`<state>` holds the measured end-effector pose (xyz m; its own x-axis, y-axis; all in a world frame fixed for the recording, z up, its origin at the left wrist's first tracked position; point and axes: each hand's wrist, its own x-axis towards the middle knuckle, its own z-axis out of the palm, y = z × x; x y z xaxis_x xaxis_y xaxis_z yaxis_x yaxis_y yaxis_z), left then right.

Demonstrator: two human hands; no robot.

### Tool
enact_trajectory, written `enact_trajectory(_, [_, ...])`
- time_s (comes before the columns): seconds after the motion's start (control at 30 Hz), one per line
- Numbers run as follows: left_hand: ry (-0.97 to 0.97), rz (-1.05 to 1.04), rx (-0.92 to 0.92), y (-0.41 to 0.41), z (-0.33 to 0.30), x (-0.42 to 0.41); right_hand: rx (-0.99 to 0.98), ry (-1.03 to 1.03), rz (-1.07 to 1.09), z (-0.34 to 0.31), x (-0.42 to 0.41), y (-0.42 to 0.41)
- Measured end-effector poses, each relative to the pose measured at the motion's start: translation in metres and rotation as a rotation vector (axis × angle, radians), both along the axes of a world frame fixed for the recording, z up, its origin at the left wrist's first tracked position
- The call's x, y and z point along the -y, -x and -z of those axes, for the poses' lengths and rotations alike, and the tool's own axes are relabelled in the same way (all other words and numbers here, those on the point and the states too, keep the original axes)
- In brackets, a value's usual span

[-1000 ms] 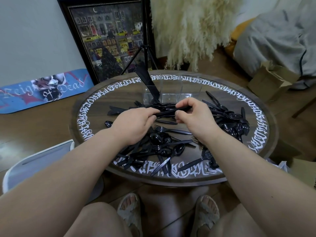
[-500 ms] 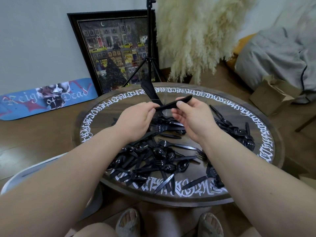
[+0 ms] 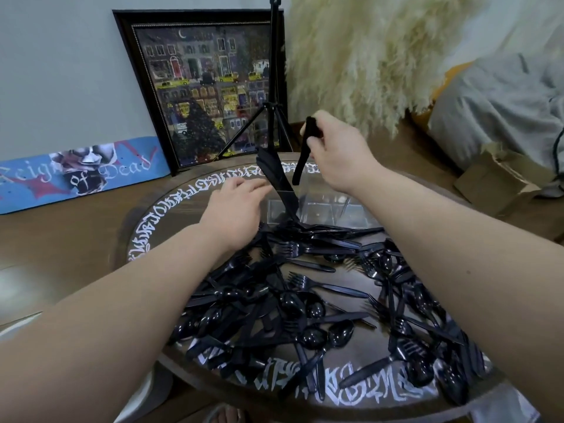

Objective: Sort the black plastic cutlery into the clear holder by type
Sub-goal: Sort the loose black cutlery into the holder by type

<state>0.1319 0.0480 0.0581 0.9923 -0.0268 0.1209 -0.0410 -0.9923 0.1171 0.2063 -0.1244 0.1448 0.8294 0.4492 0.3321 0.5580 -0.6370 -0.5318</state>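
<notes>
A skateboard deck [image 3: 76, 175] reading "Reign of Dead" leans on the wall left of the round table [image 3: 143, 239], whose rim carries white script I cannot read. The right hand [image 3: 338, 154] pinches a black plastic piece [image 3: 302, 160], hanging tip-down above the clear holder [image 3: 317, 213] at the table's far side. Black knives [image 3: 274, 175] already stand in the holder's left compartment. The left hand [image 3: 235, 209], fingers loosely spread, hovers just left of it. Loose cutlery [image 3: 305, 306] covers the tabletop nearer the person.

One clear holder [image 3: 317, 213], one round table [image 3: 143, 239], one framed painting [image 3: 210, 87], one tripod [image 3: 273, 87], loose cutlery pile [image 3: 305, 300] uncountable
</notes>
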Motion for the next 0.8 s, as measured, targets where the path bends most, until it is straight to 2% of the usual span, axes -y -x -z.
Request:
enact_trajectory(0.13, [0.033, 0.019, 0.012, -0.002, 0.009, -0.004, -0.055, 0.217, -0.081, 0.017, -0.021, -0.017])
enact_trajectory(0.23, [0.056, 0.051, 0.053, -0.003, 0.012, -0.008, -0.116, 0.298, -0.102, 0.034, -0.037, -0.023])
enact_trajectory(0.47, [0.099, 0.019, 0.044, 0.005, 0.018, -0.010, -0.083, 0.234, 0.020, 0.058, -0.047, -0.021])
enact_trajectory(0.8, [0.145, 0.036, -0.038, 0.065, 0.020, 0.006, -0.161, 0.143, 0.029, 0.062, 0.023, 0.061])
